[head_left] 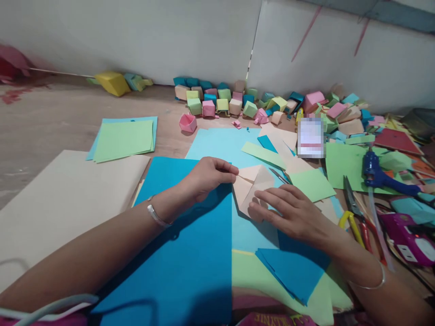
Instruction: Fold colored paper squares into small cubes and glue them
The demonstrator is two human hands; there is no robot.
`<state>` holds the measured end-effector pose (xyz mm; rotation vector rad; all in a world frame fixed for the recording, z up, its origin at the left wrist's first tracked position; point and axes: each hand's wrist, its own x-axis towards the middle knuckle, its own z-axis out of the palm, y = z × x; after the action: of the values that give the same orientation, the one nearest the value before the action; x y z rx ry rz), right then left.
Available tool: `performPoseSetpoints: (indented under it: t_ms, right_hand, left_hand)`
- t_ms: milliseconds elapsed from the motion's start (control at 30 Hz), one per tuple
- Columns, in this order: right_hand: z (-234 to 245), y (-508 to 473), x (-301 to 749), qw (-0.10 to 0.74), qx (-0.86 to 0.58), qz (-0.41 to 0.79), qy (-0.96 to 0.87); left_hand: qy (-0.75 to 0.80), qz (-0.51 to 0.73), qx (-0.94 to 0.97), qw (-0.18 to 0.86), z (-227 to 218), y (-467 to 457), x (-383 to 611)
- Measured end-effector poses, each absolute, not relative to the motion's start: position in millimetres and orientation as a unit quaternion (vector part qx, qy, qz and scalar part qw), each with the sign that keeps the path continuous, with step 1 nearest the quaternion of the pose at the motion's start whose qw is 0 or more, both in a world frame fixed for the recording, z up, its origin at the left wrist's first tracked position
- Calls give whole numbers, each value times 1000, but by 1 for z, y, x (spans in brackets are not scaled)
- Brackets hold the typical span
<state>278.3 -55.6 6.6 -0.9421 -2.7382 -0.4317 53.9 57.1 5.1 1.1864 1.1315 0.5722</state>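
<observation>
A piece of peach paper with folded flaps lies over the blue sheets in the middle of the head view. My left hand pinches its left corner between thumb and fingertips. On the paper's right side my right hand rests with fingers stretched out, the fingertips touching a folded flap. Part of the paper is hidden under those fingers. Just beyond the right hand, the blades of a pair of scissors show. A large dark blue sheet lies beneath my left forearm.
Folded paper boxes line the wall. Green sheets and a large pale sheet lie left. A blue glue gun, red-and-yellow-handled snips and a magenta power strip lie right. Dark blue squares lie in front.
</observation>
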Motion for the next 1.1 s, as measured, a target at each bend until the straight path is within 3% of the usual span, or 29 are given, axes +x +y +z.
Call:
performPoseSetpoints:
  t_ms: [200,467,667,767,967,1100]
  right_hand:
    - [7,-60,282,126,-301,-184,-927]
    - [13,-61,277,137,-316,-180,-921]
    - [17,-64,280,272,-312,-135,-900]
    - [12,-62,280,269,-337,-46,-901]
    - [-16,-53,276,249,-364,148,-885]
    - [-17,-52,274,256,-377,196,-868]
  left_hand:
    - [494,254,408,724,9,58,55]
    - [505,269,321,755,17,58,59]
    - [490,256,392,735,12,58,56]
    - [457,242,578,631,10,55,54]
    - [317,216,909,164,10,16,48]
    - [210,135,957,147,3,-11,42]
